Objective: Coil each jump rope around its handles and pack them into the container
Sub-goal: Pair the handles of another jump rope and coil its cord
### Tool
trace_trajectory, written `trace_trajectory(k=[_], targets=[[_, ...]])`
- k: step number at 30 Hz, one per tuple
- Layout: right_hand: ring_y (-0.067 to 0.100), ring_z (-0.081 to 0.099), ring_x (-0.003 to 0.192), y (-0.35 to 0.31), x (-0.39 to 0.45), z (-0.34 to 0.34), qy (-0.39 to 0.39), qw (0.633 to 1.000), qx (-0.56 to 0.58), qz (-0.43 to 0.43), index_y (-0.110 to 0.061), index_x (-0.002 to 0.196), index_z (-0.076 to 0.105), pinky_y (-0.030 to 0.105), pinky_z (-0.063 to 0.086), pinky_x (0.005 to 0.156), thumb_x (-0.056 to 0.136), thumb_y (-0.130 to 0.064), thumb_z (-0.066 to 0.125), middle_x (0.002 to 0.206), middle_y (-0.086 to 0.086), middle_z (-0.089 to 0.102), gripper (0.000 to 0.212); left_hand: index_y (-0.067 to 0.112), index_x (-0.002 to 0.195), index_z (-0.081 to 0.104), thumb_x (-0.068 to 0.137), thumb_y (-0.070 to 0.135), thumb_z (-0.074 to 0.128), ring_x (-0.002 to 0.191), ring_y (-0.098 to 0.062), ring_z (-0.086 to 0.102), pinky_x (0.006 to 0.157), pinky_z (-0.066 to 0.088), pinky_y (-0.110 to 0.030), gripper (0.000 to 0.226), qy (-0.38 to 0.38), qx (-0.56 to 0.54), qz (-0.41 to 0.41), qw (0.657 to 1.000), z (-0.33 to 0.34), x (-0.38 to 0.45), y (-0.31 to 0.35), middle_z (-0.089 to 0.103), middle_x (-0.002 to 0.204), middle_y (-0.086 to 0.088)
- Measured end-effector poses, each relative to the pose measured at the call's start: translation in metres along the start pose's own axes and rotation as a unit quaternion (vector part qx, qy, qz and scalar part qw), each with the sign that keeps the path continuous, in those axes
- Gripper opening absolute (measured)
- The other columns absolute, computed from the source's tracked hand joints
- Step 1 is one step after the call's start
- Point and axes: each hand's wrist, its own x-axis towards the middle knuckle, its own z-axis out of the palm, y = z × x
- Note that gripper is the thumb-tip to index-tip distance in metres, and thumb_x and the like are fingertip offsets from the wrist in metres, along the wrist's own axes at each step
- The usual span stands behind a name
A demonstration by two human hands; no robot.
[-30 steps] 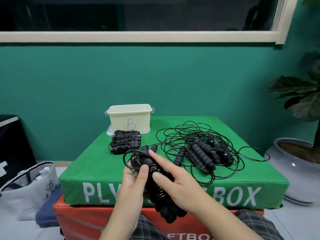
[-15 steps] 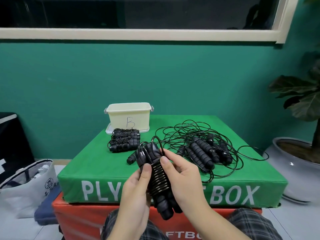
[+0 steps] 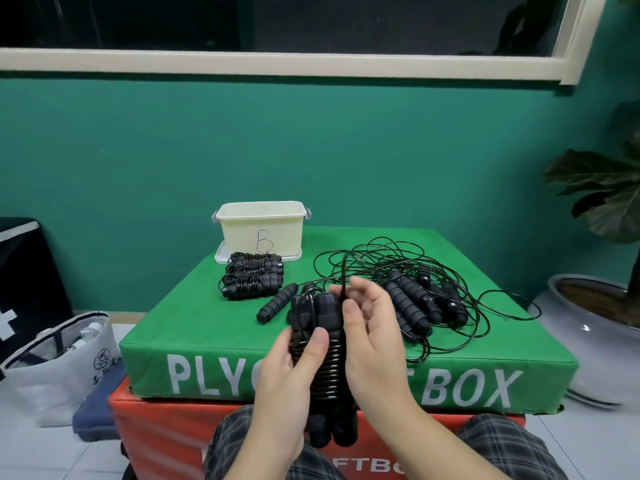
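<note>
change: right hand (image 3: 372,327) is lifting off the coil since the earlier frame, now drawing the rope tail (image 3: 343,282) up past the handle tops; bundle is sitting a bit higher.
plyo box (image 3: 194,317): lying beyond the fingers, carrying everything else.
loose ropes (image 3: 426,299): tangled just past the right fingertips, uncoiled.
container (image 3: 259,230): standing far beyond the left fingers; contents not visible.
finished bundles (image 3: 252,280): stacked touching its front.
bundle in hand (image 3: 325,341): left hand (image 3: 287,372) is clenching the paired handles, thumb pressing the wraps.
right fingers (image 3: 353,315): loosely curled, pinching the tail.
risk: tail is running back into the tangle, so pulling could be dragging neighbouring loops; easing the thumb could be letting wraps spring loose.
</note>
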Motion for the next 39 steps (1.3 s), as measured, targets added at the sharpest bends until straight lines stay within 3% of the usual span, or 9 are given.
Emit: trace_trajectory(k=[5, 9, 13, 18, 23, 27, 31, 34, 39], targets=[[0.003, 0.056, 0.085, -0.012, 0.007, -0.01, -0.036, 0.994, -0.016, -0.1, -0.037, 0.122, 0.052, 0.011, 0.04, 0.084, 0.098, -0.014, 0.039, 0.089, -0.004, 0.058, 0.035, 0.015, 0.111, 0.065, 0.071, 0.038, 0.066, 0.089, -0.026, 0.069, 0.07, 0.054, -0.036, 0.046, 0.01, -0.03, -0.015, 0.999, -0.001, 0.0, 0.0, 0.072, 0.101, -0.011], [0.003, 0.054, 0.096, -0.007, 0.008, -0.014, -0.077, 0.995, -0.016, -0.064, -0.038, 0.119, 0.052, 0.014, 0.039, 0.089, 0.093, -0.025, 0.04, 0.101, -0.008, 0.055, 0.032, 0.011, 0.108, 0.064, 0.07, 0.04, 0.067, 0.082, -0.03, 0.065, 0.073, 0.054, -0.046, 0.048, 0.046, -0.046, -0.002, 0.998, -0.006, 0.003, 0.003, 0.069, 0.092, -0.013], [-0.001, 0.049, 0.099, -0.003, 0.007, -0.017, -0.158, 0.985, -0.065, -0.011, -0.042, 0.126, 0.037, 0.013, 0.036, 0.087, 0.082, -0.025, 0.049, 0.116, -0.016, 0.052, 0.049, 0.009, 0.112, 0.063, 0.07, 0.039, 0.065, 0.081, -0.024, 0.065, 0.067, 0.052, -0.038, 0.051, 0.056, -0.064, 0.005, 0.996, -0.012, 0.007, 0.006, 0.069, 0.093, -0.011], [-0.012, 0.038, 0.103, -0.001, 0.012, -0.02, -0.23, 0.951, -0.191, -0.077, -0.049, 0.121, 0.035, 0.006, 0.028, 0.089, 0.084, -0.024, 0.049, 0.121, -0.029, 0.041, 0.046, 0.008, 0.112, 0.063, 0.071, 0.04, 0.063, 0.081, -0.027, 0.067, 0.067, 0.055, -0.04, 0.052, 0.037, -0.08, -0.011, 0.996, -0.014, 0.006, 0.005, 0.069, 0.096, -0.016], [0.003, 0.048, 0.078, 0.0, 0.017, -0.026, -0.187, 0.963, -0.158, -0.112, -0.034, 0.091, 0.049, 0.011, 0.036, 0.075, 0.087, -0.042, 0.052, 0.095, -0.016, 0.049, 0.01, 0.009, 0.11, 0.064, 0.066, 0.044, 0.065, 0.082, -0.028, 0.063, 0.062, 0.053, -0.037, 0.056, 0.034, -0.071, 0.006, 0.997, -0.013, 0.006, 0.006, 0.068, 0.094, -0.013], [0.015, 0.048, 0.063, -0.003, 0.017, -0.024, -0.156, 0.97, -0.109, -0.149, -0.021, 0.066, 0.051, 0.028, 0.038, 0.06, 0.086, -0.063, 0.052, 0.068, 0.003, 0.052, 0.046, 0.008, 0.107, 0.065, 0.065, 0.046, 0.065, 0.078, -0.03, 0.062, 0.065, 0.052, -0.039, 0.057, 0.018, -0.064, 0.013, 0.998, -0.011, 0.006, 0.004, 0.069, 0.089, -0.014], [0.013, 0.047, 0.055, -0.012, 0.018, -0.025, -0.121, 0.979, -0.075, -0.147, -0.014, 0.058, 0.051, 0.019, 0.036, 0.056, 0.083, -0.067, 0.053, 0.059, 0.004, 0.051, 0.059, 0.009, 0.108, 0.065, 0.074, 0.036, 0.06, 0.084, -0.027, 0.066, 0.064, 0.055, -0.033, 0.044, -0.022, -0.047, 0.013, 0.999, -0.003, 0.003, 0.001, 0.071, 0.099, -0.015], [0.003, 0.049, 0.061, -0.021, 0.016, -0.024, -0.154, 0.979, -0.066, -0.119, -0.032, 0.077, 0.057, 0.014, 0.038, 0.061, 0.081, -0.041, 0.068, 0.068, -0.012, 0.056, 0.015, 0.009, 0.114, 0.063, 0.079, 0.033, 0.058, 0.099, -0.026, 0.067, 0.071, 0.056, -0.032, 0.044, -0.024, -0.047, 0.01, 0.999, -0.004, 0.005, 0.0, 0.07, 0.107, -0.014], [0.004, 0.05, 0.081, -0.018, 0.012, -0.018, -0.243, 0.954, -0.149, -0.092, -0.053, 0.127, 0.024, 0.015, 0.043, 0.076, 0.092, -0.013, 0.06, 0.104, -0.013, 0.051, 0.064, 0.009, 0.115, 0.061, 0.077, 0.032, 0.062, 0.103, -0.036, 0.064, 0.092, 0.048, -0.055, 0.044, 0.015, -0.065, 0.008, 0.998, -0.01, 0.008, 0.0, 0.069, 0.109, -0.017]])
